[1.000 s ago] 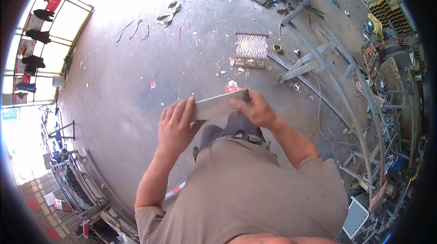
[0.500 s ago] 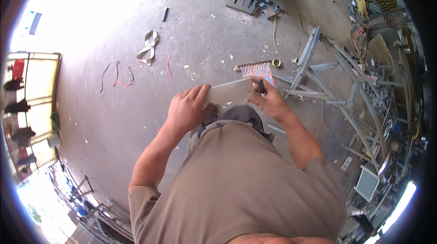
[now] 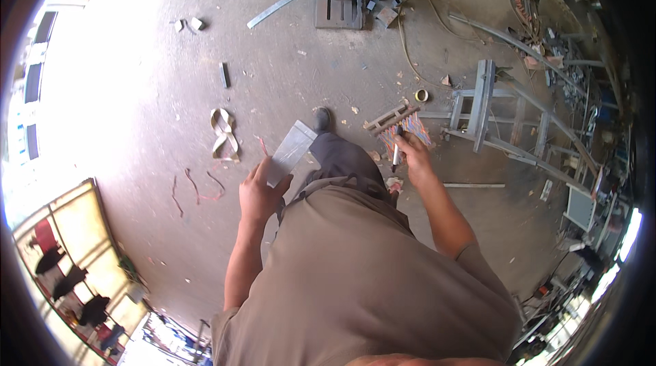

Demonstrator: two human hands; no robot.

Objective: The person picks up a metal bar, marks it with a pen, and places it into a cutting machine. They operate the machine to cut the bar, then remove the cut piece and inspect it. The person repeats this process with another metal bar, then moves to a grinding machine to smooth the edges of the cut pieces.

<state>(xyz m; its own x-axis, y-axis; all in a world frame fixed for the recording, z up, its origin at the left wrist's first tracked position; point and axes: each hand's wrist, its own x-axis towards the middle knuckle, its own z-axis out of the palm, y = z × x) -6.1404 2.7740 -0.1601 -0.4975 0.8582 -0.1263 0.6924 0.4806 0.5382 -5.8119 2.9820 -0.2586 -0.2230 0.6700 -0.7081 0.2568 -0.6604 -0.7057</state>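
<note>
My left hand is closed on one end of a flat, rectangular grey metal plate. The plate slants up and to the right, its far end beside my dark shoe. In my right hand is a marker pen, white with dark ends, its tip pointing down toward me. Beyond that hand, on the floor, lies a multicoloured striped woven piece along a brown slatted bar. The two hands are well apart, on either side of my legs.
Ahead stands a cut-off machine on a slotted base. A welded metal frame fills the right side, with a roll of tape near it. A looped strap, a metal strip and a cable lie on the floor.
My hands have moved apart: the right one, with the marker, has left the plate's edge. The plate has swung to a steeper slant in my left hand. My view has turned and a shoe shows ahead.
</note>
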